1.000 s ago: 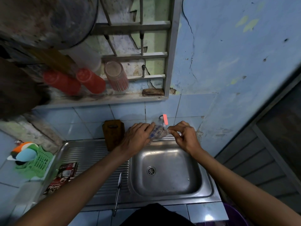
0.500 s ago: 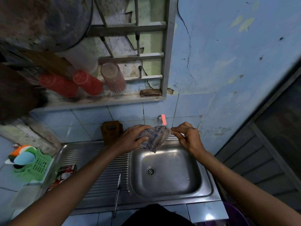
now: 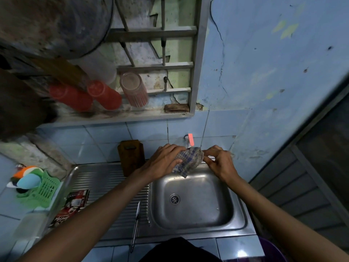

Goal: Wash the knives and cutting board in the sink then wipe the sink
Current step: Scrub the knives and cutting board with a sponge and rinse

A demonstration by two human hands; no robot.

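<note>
**A:** What do I have in front of me?

**B:** I look down on a steel sink [image 3: 190, 222]. My left hand [image 3: 164, 162] grips a checked cloth [image 3: 188, 162] above the basin's back edge, right under the tap [image 3: 189, 139]. My right hand [image 3: 220, 162] pinches the cloth's other corner. A knife [image 3: 136, 222] lies on the ribbed draining board, just left of the basin. The cutting board [image 3: 131, 156] stands upright against the tiles behind it.

**A:** So what comes next, and how do I do it well?

**B:** I judge it is the wiping step. I would spread the cloth flat first, keep one firm handful, then sweep from the rim down toward the drain [image 3: 174, 199], steering clear of the knife.
</note>
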